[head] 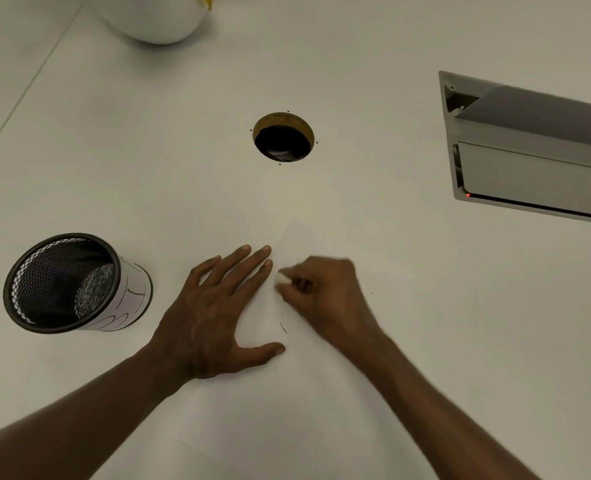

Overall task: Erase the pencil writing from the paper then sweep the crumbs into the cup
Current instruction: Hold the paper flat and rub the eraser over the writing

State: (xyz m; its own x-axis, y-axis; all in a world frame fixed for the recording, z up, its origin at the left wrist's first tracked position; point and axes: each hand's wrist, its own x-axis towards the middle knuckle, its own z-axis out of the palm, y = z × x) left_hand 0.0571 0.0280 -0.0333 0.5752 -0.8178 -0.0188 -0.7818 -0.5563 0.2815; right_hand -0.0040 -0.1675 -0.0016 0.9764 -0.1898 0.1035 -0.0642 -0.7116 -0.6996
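A white sheet of paper [297, 237] lies on the white table, hard to tell from it. My left hand [214, 310] presses flat on the paper with fingers spread. My right hand [325, 292] pinches a small white eraser [281, 278] against the paper, just right of my left fingertips; it looks motion-blurred. A short dark pencil mark [283, 328] shows between my hands. The black mesh cup [65, 282] stands to the left, tilted toward me, with a white paper wrap on its side.
A round cable hole [283, 137] opens in the table [425, 323] beyond the paper. A grey metal socket box [536, 150] with a red light sits at the right. A white rounded object [159, 19] stands at the far edge.
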